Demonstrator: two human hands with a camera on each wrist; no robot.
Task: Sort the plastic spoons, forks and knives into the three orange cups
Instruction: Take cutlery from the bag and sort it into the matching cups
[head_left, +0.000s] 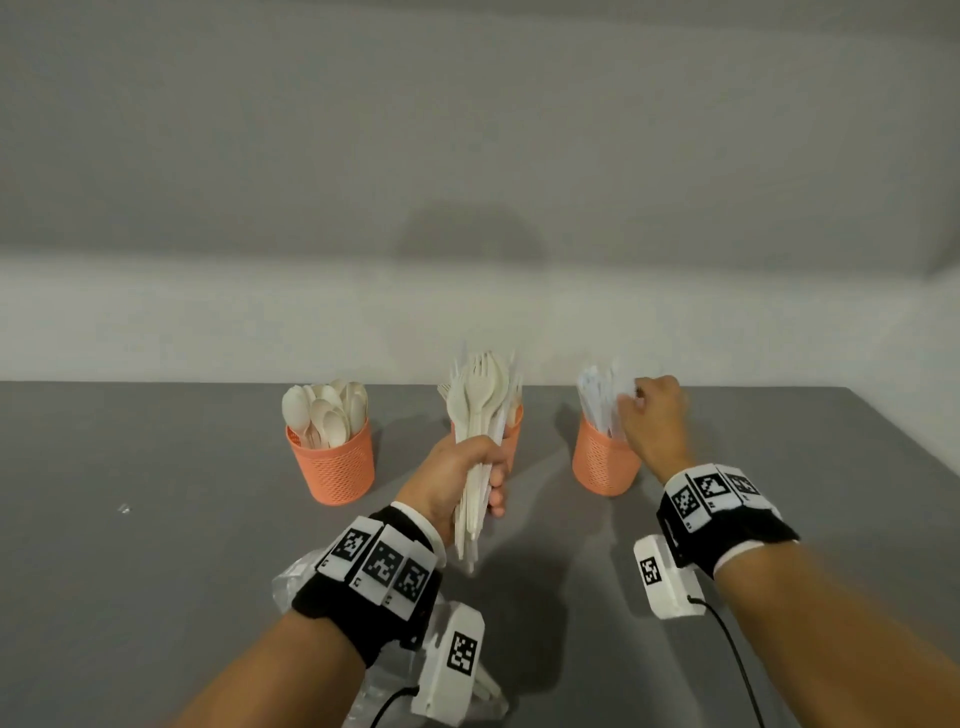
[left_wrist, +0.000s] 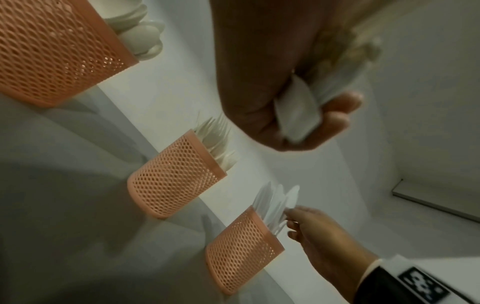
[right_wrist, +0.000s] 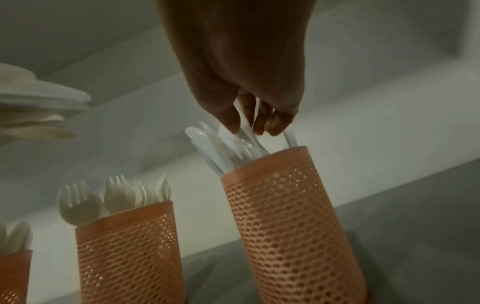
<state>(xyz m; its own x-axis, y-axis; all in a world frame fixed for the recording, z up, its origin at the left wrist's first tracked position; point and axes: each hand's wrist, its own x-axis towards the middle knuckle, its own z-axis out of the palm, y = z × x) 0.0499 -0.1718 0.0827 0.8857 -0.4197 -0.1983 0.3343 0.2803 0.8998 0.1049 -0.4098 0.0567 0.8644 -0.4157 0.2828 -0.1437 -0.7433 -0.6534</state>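
Three orange mesh cups stand in a row on the grey table. The left cup (head_left: 332, 462) holds spoons (head_left: 324, 410), the middle cup (left_wrist: 171, 181) holds forks (right_wrist: 114, 195), and the right cup (head_left: 602, 460) holds knives (right_wrist: 221, 148). My left hand (head_left: 460, 478) grips a thick bundle of mixed cutlery (head_left: 483, 410), held upright in front of the middle cup and hiding most of it. My right hand (head_left: 652, 415) is over the right cup. Its thumb and fingertips (right_wrist: 272, 123) pinch a knife (right_wrist: 245, 129) that stands among the others in that cup.
A crumpled clear plastic bag (head_left: 291, 582) lies on the table (head_left: 156, 545) under my left forearm. A tiny clear scrap (head_left: 123, 508) lies at the left. A pale wall rises just behind the cups. Wrist-camera cables hang beneath both forearms.
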